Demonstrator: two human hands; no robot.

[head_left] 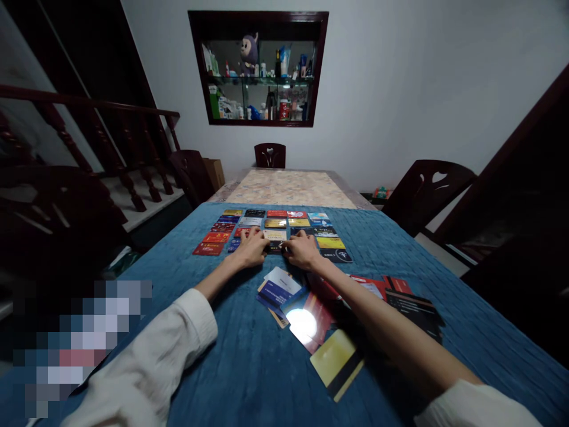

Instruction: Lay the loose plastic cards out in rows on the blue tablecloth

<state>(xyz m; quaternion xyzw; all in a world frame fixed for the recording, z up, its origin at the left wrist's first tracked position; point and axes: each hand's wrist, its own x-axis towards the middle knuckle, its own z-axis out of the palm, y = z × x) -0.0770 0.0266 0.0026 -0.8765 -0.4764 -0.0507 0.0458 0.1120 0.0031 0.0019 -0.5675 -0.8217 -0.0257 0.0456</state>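
Observation:
Both hands meet at the front row of a grid of bank cards [275, 223] laid out in columns on a blue tablecloth [213, 379]. A dark bank card [277, 247] lies between them in the middle column. My left hand [252, 248] has curled fingers at its left edge and partly covers neighbouring cards. At the right edge are the bent fingers of my right hand [303, 250]. Nearer to me is a loose, overlapping pile of cards, with a blue card [279, 292], a gold card with a black stripe [336, 363] and black cards [413, 308]. My right forearm hides part of it.
Past the cloth, the table shows a beige patterned top [288, 187]. Dark wooden chairs stand at the far end [270, 155] and right side [429, 190]. A blurred-out object [84, 344] lies at the left edge. A wall cabinet [262, 77] and a stair railing [89, 104] are beyond.

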